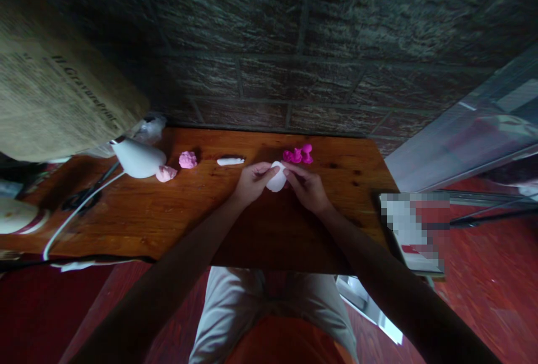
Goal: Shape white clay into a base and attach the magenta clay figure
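Observation:
A flattened white oval piece of what looks like modelling clay (276, 178) is pinched between both hands above the wooden table. My left hand (253, 180) grips its left edge with thumb and fingers. On the other side, my right hand (309, 185) holds the right edge with its fingertips. Just behind the right hand lie magenta plastic shapes (297, 155), perhaps cutters or moulds. A slim white stick-like piece (230, 161) rests to the left of my left hand. Farther left sit a bumpy pink lump (188, 160) and a paler pink lump (166, 173).
The wooden table (202, 212) stands against a dark brick wall (269, 78). At its left are a white lamp base (140, 157) with a cable, a newsprint-patterned shade (54, 83), dark-handled scissors (82, 198) and a pale container (21, 217). A glass panel (471, 123) leans at right.

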{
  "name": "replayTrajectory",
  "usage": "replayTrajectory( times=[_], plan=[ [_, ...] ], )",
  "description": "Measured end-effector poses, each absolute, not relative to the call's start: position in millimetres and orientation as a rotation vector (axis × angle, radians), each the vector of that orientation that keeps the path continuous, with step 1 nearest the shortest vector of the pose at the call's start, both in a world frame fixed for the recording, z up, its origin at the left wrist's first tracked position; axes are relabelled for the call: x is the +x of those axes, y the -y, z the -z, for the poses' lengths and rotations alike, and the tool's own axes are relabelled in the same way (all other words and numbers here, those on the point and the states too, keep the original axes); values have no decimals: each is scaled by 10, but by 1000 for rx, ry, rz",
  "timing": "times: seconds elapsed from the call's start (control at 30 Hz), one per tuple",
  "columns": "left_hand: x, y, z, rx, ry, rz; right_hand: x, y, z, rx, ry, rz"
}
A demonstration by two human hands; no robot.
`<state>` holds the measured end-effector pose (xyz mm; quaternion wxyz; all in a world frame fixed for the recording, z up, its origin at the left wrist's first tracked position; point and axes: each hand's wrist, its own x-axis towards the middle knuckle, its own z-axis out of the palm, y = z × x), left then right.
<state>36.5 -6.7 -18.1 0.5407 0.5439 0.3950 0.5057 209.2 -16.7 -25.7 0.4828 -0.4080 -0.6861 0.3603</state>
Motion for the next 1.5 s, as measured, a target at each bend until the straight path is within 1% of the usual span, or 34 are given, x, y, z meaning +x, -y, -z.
replayTrajectory(
  times=[0.17, 0.37, 0.47, 0.67, 1.07, 1.3, 1.5],
  plan=[
    [384, 46, 150, 1249, -945, -1260, 2056, 177, 212, -989, 1636, -826],
    [369, 11, 178, 1082, -914, -1294, 2118, 167, 178, -1041, 1489, -1094],
    [342, 14, 170, 995, -867, -1242, 2162, 141, 180, -1056, 1469, -1132],
    [306, 27, 149, 959, -858, -1130, 2170, 117, 194, -1033, 1404, -1003],
    [316, 53, 157, 956, -861, -1042, 2150, 167, 223, -991, 1625, -747],
    [320, 69, 187, 1065, -859, -1083, 2125, 195, 228, -972, 1664, -769],
    [348, 39, 196, 1035, -814, -1154, 2108, 194, 232, -1001, 1560, -821]
  ],
)
